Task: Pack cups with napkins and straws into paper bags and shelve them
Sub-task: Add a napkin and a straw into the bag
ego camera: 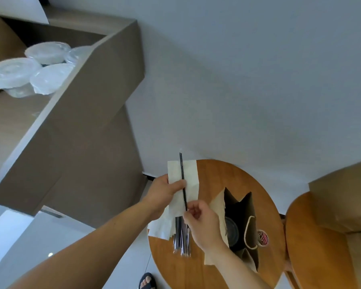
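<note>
left hand [165, 191] grips a white paper napkin [191, 176], thumb pinning a thin black straw [182, 170] lengthwise away from me; right hand [202, 224] pinches its near end. open brown paper bag [216, 202] stands right of it.

Plain room, likely a home: wooden table [213, 178] under fingers [178, 184], shelf [104, 84] with plastic tubs [48, 52] up-left, white wall [258, 80] beyond.

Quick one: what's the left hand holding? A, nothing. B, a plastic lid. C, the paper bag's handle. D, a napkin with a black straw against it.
D: the left hand grips a white napkin, thumb pressing a black straw onto it, while the right hand pinches the straw's lower end.
</note>
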Available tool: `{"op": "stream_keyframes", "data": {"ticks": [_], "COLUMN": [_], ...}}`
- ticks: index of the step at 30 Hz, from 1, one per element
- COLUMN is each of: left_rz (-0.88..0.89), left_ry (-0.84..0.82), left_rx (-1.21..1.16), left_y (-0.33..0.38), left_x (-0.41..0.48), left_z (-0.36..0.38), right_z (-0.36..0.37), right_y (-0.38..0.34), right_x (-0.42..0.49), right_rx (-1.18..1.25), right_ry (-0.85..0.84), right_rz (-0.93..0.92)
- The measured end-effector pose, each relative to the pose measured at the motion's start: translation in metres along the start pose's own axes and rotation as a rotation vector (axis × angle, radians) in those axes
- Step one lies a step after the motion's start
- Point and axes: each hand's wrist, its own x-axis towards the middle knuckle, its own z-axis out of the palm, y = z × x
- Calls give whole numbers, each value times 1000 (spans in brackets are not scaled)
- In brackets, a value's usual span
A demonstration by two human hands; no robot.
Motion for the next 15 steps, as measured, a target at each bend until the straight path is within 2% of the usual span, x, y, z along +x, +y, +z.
{"op": "stream_keyframes", "data": {"ticks": [4,7,12,15], "left_rz": [65,104,121,149], "left_ry": [-17,-79,-285,-343], "left_rx": [40,91,154,146], "left_y": [21,39,64,72], "left_x": [-12,-19,-36,-41], "left_z": [14,25,55,72], "right_z": [-26,-56,-99,-117], "right_y": [-11,-31,-54,-54], "right_x": [-4,0,4,3], "right_rx": [-122,-55,96,19], "right_ry": [66,185,-16,-15], "right_rz": [-77,-129,-148,-165]}}
